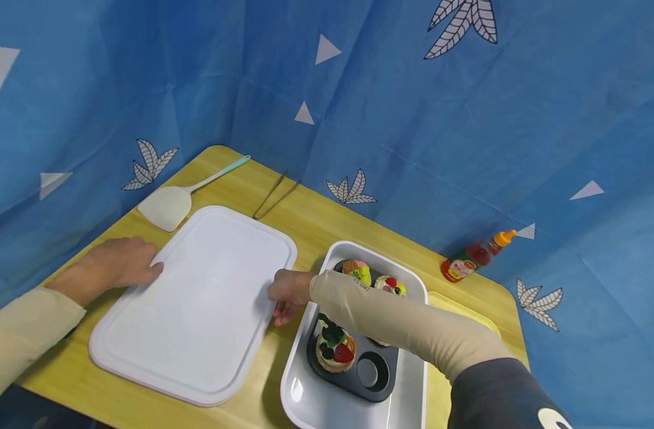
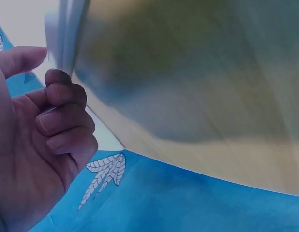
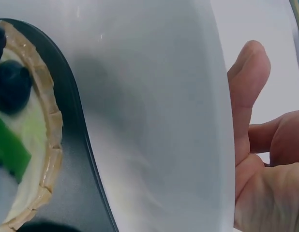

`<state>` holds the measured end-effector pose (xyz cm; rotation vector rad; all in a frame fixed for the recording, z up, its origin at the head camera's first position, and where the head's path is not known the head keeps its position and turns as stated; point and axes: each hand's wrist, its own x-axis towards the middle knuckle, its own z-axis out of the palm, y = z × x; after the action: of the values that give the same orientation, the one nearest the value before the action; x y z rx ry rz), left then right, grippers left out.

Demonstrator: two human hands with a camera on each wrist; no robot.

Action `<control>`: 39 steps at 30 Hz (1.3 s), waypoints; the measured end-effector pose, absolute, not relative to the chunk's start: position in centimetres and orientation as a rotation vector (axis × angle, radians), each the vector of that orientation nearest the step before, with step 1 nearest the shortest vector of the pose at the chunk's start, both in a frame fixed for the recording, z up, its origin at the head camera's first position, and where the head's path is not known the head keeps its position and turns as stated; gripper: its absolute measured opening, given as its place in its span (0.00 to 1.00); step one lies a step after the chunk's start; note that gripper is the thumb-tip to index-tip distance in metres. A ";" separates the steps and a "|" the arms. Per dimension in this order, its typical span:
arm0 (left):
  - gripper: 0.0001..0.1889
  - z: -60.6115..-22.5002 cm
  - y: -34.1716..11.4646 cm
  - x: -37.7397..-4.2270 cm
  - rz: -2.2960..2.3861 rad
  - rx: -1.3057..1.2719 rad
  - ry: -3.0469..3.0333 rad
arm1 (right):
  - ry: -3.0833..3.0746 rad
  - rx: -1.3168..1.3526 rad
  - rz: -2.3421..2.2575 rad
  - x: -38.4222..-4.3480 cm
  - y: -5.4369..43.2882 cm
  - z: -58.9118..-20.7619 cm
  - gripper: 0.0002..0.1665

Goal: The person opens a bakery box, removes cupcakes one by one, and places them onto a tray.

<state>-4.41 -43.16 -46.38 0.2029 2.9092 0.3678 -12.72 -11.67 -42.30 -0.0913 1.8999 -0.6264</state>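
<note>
A person's right sleeve (image 1: 493, 387), dark at the upper arm and beige along the forearm, crosses the lower right of the frame, nearest the camera. It leads to the right hand (image 1: 288, 295) near the centre. A white board (image 1: 204, 304) with rounded corners lies between the two hands, filling the left centre of the frame above a yellow wood-look counter (image 1: 327, 208).

The left hand (image 1: 128, 262) is at the board's left edge, its grip nearly closed: thumb on one face, fingers folded at the other. The right hand holds the opposite edge in a closed grip, fingers bent; a tray wall hides part of it in the right wrist view.

Just right of the board, at bottom centre, is a white tray (image 1: 316, 402) holding a dark muffin tin (image 1: 354, 381) with fruit-topped tarts (image 1: 335, 348). A yellow tray (image 1: 439, 399) shows beyond the sleeve. A red sauce bottle (image 1: 469, 259) with an orange cap stands at right. A pale spatula (image 1: 168, 205) lies at upper left, and thin tongs (image 1: 279, 201) at upper centre. Blue patterned cloth (image 1: 466, 131) hangs behind.
</note>
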 end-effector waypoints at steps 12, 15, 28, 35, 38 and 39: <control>0.19 -43.7 -40.3 -4.8 0.492 0.279 2.979 | 1.930 -0.269 -0.679 -14.2 -8.3 -37.5 0.27; 0.18 -43.1 -38.7 -4.7 0.574 0.389 3.028 | 2.003 -0.383 -0.659 -13.9 -6.7 -36.3 0.24; 0.15 -40.7 -32.4 -4.2 0.940 0.785 3.092 | 2.492 -0.809 -0.542 -9.6 2.3 -32.4 0.23; 0.11 -40.7 -27.4 -3.8 1.053 0.766 3.061 | 2.775 -0.808 -0.417 -7.1 4.9 -34.4 0.22; 0.08 -41.5 -24.6 -3.5 1.057 0.656 3.047 | 2.869 -0.821 -0.320 -6.0 6.0 -35.8 0.31; 0.07 -41.8 -23.6 -3.4 1.058 0.603 3.044 | 2.889 -0.812 -0.288 -5.7 6.2 -36.2 0.34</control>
<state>-3.36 -23.63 -41.76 0.6025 3.0437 1.0585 -5.67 6.25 -36.17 -0.8124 2.8889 -0.2879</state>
